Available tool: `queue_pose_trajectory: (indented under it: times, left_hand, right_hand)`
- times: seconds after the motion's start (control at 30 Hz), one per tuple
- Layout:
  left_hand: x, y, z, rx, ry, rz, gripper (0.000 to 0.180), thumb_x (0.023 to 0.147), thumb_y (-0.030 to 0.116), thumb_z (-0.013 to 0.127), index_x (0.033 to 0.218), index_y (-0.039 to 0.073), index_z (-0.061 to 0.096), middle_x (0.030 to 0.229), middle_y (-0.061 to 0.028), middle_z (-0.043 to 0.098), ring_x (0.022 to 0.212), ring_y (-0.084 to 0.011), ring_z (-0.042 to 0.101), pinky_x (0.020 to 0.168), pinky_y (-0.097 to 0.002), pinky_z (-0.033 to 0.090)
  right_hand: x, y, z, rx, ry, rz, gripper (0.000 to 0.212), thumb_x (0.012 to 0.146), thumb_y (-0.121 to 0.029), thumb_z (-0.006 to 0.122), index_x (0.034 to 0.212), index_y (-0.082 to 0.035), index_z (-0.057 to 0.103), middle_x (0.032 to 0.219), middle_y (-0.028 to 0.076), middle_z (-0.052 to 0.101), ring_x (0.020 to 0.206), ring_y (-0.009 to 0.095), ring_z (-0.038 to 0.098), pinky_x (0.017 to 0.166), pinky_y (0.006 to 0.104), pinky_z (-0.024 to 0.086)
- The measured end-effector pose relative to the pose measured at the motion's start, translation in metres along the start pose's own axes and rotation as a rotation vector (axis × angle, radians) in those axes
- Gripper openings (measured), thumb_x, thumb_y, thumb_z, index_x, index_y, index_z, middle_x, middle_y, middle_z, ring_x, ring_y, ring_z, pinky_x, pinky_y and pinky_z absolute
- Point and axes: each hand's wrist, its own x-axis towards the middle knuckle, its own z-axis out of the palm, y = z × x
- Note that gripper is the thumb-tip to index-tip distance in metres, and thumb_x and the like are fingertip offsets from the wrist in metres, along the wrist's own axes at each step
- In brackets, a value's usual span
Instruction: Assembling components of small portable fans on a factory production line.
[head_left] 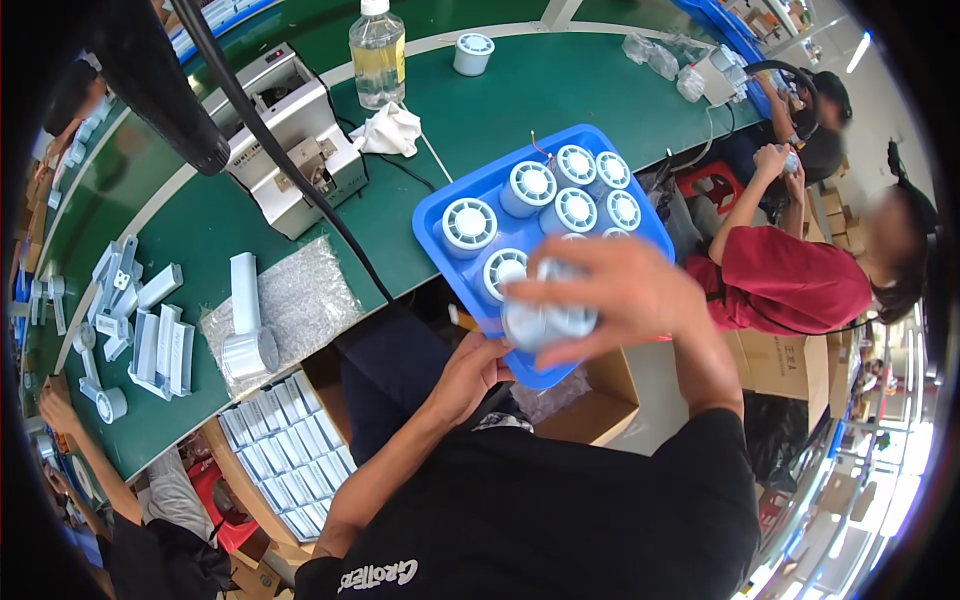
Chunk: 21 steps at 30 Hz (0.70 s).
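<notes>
A blue plastic tray (440,213) juts over the near edge of the table. Several pale blue round plastic housings (469,224) with spoked, vent-like tops stand in it. My left hand (472,378) is at the tray's near-left corner, its fingers curled against the rim. My right hand (625,290) is over the near part of the tray, smeared by motion, with fingers around a pale blue cylindrical housing (540,322). That hand hides some of the housings behind it. I cannot tell whether the held piece touches the tray floor.
A white metal machine (290,140), a clear bottle (379,60) and crumpled tissue (390,130) stand beyond. Bubble wrap (300,290) bears a long-handled part (247,310). A carton (225,450) holds rows of pale parts. Co-workers sit at left and right; a black cable (290,170) hangs in front.
</notes>
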Motion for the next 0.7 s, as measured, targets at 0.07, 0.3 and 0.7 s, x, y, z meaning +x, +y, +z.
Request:
queue_pose_trajectory:
  times: [0.07,0.3,0.7]
  left_hand:
    - [-0.002,0.001,0.0,0.007,-0.012,-0.009,0.046,0.104,0.023,0.052,0.144,0.001,0.045,0.135,-0.0127,0.06,0.117,-0.0228,0.065,0.1,-0.0417,0.055]
    - [0.001,-0.008,-0.012,-0.145,-0.091,0.023,0.049,0.098,0.021,0.049,0.142,0.0,0.046,0.137,-0.0157,0.059,0.121,-0.0263,0.063,0.105,-0.0473,0.051]
    - [-0.003,-0.006,0.003,0.115,0.084,-0.034,0.055,0.1,0.014,0.064,0.147,0.0,0.04,0.14,-0.0118,0.057,0.123,-0.0219,0.062,0.102,-0.0406,0.054]
  right_hand:
    - [-0.02,-0.009,0.031,-0.083,-0.022,0.009,0.056,0.08,-0.037,0.084,0.129,-0.019,0.065,0.11,0.007,0.065,0.085,0.024,0.07,0.073,0.0328,0.056]
    - [-0.039,0.008,0.067,-0.265,0.11,-0.09,0.054,0.08,-0.038,0.082,0.129,-0.02,0.067,0.112,0.01,0.062,0.078,0.022,0.067,0.07,0.0324,0.053]
    - [0.154,0.213,0.004,-0.36,0.405,0.489,0.064,0.093,-0.045,0.068,0.149,-0.025,0.045,0.139,0.024,0.052,0.112,0.041,0.065,0.091,0.0506,0.056]
